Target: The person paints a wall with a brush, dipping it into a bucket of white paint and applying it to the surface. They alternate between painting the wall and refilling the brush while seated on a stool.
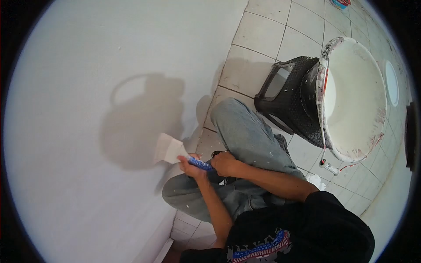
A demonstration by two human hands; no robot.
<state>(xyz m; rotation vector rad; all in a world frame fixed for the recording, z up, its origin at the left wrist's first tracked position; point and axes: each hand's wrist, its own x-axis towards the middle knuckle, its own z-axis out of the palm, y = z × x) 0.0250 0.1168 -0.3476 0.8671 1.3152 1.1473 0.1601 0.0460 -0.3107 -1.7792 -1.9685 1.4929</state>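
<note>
My left hand [192, 168] is closed round the neck of a wide paintbrush [169, 149], whose pale bristles point left, close to the white wall. The brush's blue, paint-specked handle [200, 164] runs right towards my right hand [225, 164]. That hand is closed at the handle's end, with something small and dark [216, 154] showing beside its fingers; what it grips is hidden. Both hands are over my bent legs in paint-spotted jeans.
A white wall [79, 87] fills the left side. On the tiled floor [258, 30], a dark stool [291, 98] stands beside a large paint-smeared bucket [357, 101] with pale contents. A round white lid [392, 83] is farther right, and a small colourful tub [340, 3] is at the top.
</note>
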